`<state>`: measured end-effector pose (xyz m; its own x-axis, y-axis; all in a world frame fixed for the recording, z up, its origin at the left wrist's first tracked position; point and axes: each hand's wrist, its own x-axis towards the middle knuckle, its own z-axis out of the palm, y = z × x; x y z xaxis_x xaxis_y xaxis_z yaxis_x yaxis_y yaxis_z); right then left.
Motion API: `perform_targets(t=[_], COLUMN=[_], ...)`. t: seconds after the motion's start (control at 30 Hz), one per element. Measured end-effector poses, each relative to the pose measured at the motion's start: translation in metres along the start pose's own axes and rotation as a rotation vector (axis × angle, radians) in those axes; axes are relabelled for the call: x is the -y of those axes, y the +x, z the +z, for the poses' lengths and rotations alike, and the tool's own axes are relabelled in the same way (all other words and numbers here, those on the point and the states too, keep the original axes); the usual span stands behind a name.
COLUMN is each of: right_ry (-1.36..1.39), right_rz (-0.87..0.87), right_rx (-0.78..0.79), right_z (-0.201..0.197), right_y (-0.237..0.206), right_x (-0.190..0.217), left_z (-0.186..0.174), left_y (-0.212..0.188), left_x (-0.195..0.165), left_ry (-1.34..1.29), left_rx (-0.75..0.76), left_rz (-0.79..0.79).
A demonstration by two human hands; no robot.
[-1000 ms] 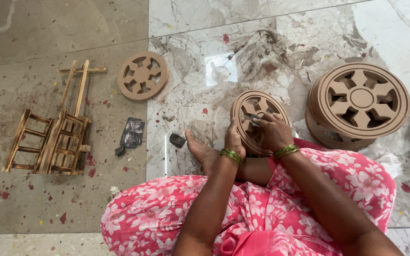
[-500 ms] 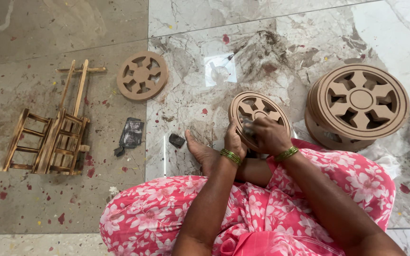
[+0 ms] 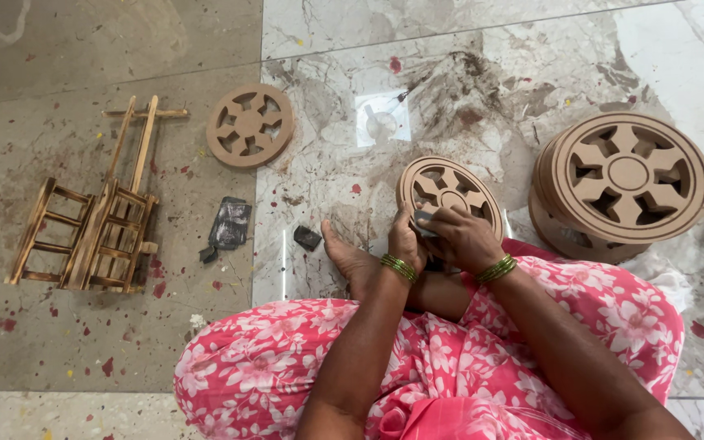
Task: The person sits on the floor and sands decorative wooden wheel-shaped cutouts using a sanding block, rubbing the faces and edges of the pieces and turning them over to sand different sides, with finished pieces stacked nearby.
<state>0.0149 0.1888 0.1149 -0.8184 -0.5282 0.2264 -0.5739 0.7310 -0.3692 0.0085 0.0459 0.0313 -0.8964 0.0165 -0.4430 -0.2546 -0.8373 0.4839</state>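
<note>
On the marble floor (image 3: 466,90), a wooden wheel (image 3: 442,186) is propped upright and gripped at its lower edge by the left hand (image 3: 405,242). A small dark block (image 3: 427,220) is pinched against it by the right hand (image 3: 466,239). Beside them, more wheels are stacked (image 3: 625,181).

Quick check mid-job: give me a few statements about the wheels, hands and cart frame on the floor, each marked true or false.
1. Both hands, left hand and right hand, are on the round spoked wooden wheel. True.
2. The stack of wooden wheels sits left of the person. False: it is on the right.
3. The small wooden cart frame lies on the floor, untouched. True.
4. The lone flat wooden wheel leans on the cart frame. False: it lies flat, apart.
</note>
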Motion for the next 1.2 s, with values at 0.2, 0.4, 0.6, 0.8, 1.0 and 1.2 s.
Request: perform_targets(t=[0.2, 0.4, 0.6, 0.8, 1.0, 1.2], right_ry=[-0.239, -0.160, 0.047, 0.215, 0.207, 0.156], right_rz=[0.244, 0.005, 0.659, 0.713, 0.699, 0.776], right_rx=[0.072, 0.078, 0.024, -0.233, -0.290, -0.244], right_z=[-0.001, -0.002, -0.008, -0.002, 0.001, 0.007], right_y=[0.002, -0.002, 0.004, -0.006, -0.001, -0.003], right_x=[-0.003, 0.001, -0.024, -0.039, -0.035, -0.041], left_z=[0.002, 0.001, 0.023, 0.029, 0.024, 0.009], left_y=[0.001, 0.000, -0.012, -0.013, -0.005, -0.001], left_x=[0.002, -0.002, -0.016, -0.039, -0.038, -0.019], left_ry=[-0.011, 0.015, 0.096, 0.201, 0.364, 0.381], left_rx=[-0.036, -0.013, 0.026, -0.048, -0.178, -0.350], left_rz=[-0.012, 0.041, 0.057, -0.117, -0.084, 0.097])
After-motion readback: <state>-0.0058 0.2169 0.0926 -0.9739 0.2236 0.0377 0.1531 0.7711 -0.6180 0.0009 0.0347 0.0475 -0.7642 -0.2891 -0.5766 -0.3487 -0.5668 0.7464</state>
